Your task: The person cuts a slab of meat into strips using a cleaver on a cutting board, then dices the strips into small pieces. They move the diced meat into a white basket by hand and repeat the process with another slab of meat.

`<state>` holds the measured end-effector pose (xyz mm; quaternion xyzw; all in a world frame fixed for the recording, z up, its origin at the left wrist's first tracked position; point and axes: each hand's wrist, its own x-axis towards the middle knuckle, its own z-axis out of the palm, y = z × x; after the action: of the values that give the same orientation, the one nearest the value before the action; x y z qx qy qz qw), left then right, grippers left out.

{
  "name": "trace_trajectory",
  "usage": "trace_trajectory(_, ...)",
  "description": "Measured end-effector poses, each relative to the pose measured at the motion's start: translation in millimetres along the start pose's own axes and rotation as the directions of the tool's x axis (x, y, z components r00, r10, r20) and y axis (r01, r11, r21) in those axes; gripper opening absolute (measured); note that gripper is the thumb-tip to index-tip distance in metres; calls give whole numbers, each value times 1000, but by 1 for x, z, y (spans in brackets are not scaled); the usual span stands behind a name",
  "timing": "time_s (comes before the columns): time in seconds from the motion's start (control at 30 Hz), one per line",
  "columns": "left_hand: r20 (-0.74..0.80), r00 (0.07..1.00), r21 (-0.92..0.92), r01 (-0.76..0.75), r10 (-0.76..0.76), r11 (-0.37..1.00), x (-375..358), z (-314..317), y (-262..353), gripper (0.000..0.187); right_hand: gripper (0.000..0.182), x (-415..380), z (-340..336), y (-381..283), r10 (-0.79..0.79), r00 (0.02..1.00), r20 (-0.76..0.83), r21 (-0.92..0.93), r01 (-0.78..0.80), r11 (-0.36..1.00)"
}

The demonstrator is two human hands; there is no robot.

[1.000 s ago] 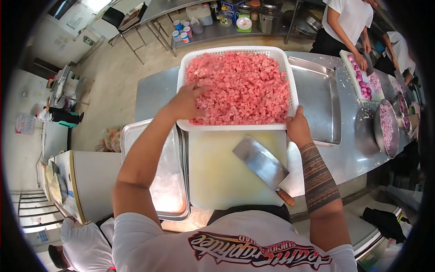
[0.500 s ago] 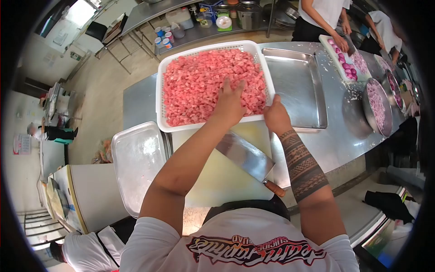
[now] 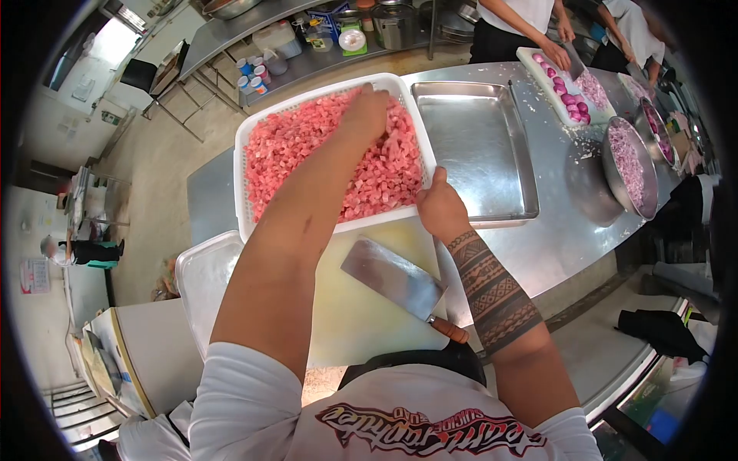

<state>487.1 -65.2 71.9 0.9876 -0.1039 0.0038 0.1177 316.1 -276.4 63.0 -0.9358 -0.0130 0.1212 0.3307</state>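
Note:
A white plastic basket (image 3: 244, 207) holds a heap of pink diced meat (image 3: 296, 134). My left hand (image 3: 367, 114) is in the meat near the basket's far side, its fingers curled down into the pieces and partly hidden. At the near right corner, my right hand (image 3: 442, 206) grips the basket's rim, thumb on top. Below the basket a cleaver (image 3: 396, 273) with a wooden handle lies on a pale cutting board (image 3: 361, 330).
Right of the basket stands a steel tray (image 3: 473, 154). Farther right are a metal bowl (image 3: 630, 169) of chopped onion and a board (image 3: 565, 92) with red onions, where a co-worker's hands cut. Another metal tray (image 3: 204, 276) is at the left, partly behind my arm.
My left hand has moved to the far side of the meat, and its spread fingers have curled in. The whole view has shifted, so the basket appears farther left; my right hand keeps its rim hold.

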Motion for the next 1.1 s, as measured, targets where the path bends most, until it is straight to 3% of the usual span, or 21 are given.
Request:
trace_trajectory(0.13,-71,995,40,76,-73,996,17,-8,4,57,57,1,3,6,-32,999,-6,27,32,999)
trace_trajectory(0.33,230,957,143,144,-175,979,-19,-18,42,62,56,1,3,6,-55,998,-9,7,55,998)
trace_trajectory(0.43,287,943,-21,185,-171,982,-75,-39,74,58,55,1,-1,6,-71,997,2,7,71,997)
trace_trajectory(0.53,363,929,29,70,-76,997,-109,-36,82,66,54,1,1,11,-124,992,-11,-4,124,992)
trace_trajectory(0.6,316,949,-39,2,11,999,-135,-42,80,65,55,3,5,18,-202,979,-26,-31,201,979)
trace_trajectory(0.73,81,988,33,-134,131,990,-180,-27,27,45,57,0,5,18,-180,981,-70,-6,181,984)
trace_trajectory(0.83,126,991,51,-45,38,998,-214,-47,-17,45,59,1,6,18,-163,985,-59,-4,163,987)
trace_trajectory(0.93,409,912,-148,26,37,989,-229,-85,-57,45,64,-4,-2,9,-96,995,-34,-41,94,995)
trace_trajectory(1.03,217,976,-183,57,-16,981,-241,-96,-111,44,73,-2,-9,2,-85,995,-48,-135,78,988)
trace_trajectory(1.1,57,965,-173,262,-256,949,-243,-111,-119,41,80,8,-16,-4,-121,991,-55,-170,110,979)
